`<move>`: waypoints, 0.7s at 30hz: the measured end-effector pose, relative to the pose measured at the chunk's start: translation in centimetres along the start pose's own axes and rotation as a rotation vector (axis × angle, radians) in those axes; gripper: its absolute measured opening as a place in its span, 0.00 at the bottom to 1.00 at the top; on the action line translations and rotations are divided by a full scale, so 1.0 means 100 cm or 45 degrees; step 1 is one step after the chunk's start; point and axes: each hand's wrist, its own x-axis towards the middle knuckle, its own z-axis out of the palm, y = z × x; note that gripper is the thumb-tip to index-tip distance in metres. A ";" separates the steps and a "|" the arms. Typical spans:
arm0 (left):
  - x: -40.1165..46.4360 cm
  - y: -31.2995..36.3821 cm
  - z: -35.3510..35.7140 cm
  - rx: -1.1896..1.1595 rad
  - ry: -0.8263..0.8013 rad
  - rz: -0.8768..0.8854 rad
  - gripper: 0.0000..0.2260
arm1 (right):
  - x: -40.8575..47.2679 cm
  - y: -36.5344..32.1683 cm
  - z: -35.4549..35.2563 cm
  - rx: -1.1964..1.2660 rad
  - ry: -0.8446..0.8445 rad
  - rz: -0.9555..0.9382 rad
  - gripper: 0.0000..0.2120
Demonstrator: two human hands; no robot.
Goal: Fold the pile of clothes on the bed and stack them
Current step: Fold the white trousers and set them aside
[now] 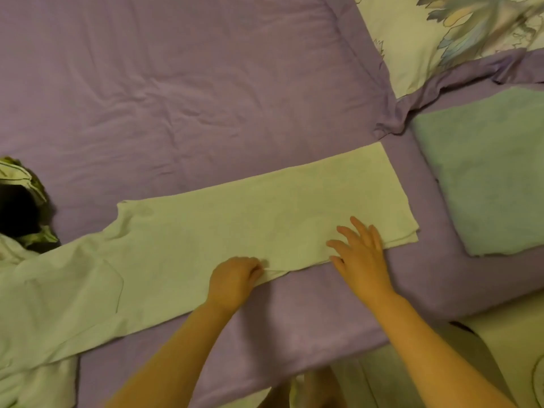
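Observation:
A pale cream garment (241, 219) lies folded lengthwise into a long strip across the purple bed sheet (176, 83). Its wider end with a sleeve spreads toward the left edge. My left hand (235, 279) pinches the garment's near edge with curled fingers. My right hand (360, 254) rests flat on the cloth near its right end, fingers spread and straight. A folded pale green cloth (488, 172) lies to the right, apart from the garment.
A dark and patterned bundle of clothing (23, 207) sits at the left edge. A floral pillow (441, 33) lies at the top right. The bed's near edge runs along the bottom right, with a pale floor (512, 334) beyond it.

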 end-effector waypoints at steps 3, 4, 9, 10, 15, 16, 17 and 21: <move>0.013 -0.007 -0.019 -0.390 0.007 -0.162 0.07 | -0.007 -0.020 0.005 0.119 -0.039 0.034 0.16; 0.019 -0.010 -0.025 -0.479 0.015 -0.165 0.05 | -0.006 -0.025 0.004 0.141 -0.002 0.033 0.16; 0.041 -0.017 -0.040 -0.609 0.038 -0.086 0.07 | 0.020 -0.041 -0.004 0.109 -0.112 0.047 0.08; 0.039 -0.016 -0.036 -0.566 0.001 -0.054 0.10 | 0.024 -0.041 -0.003 0.092 -0.178 0.017 0.08; 0.008 -0.020 -0.002 -0.392 -0.115 0.129 0.08 | 0.009 -0.027 0.013 0.073 -0.300 -0.287 0.09; 0.002 -0.022 0.004 -0.360 -0.115 0.155 0.10 | 0.005 -0.024 0.016 0.076 -0.313 -0.288 0.10; -0.003 -0.023 0.009 -0.338 -0.117 0.165 0.13 | 0.003 -0.023 0.019 0.084 -0.307 -0.281 0.11; -0.004 -0.025 0.021 -0.240 -0.025 0.214 0.15 | 0.006 -0.025 0.027 0.129 -0.154 -0.292 0.10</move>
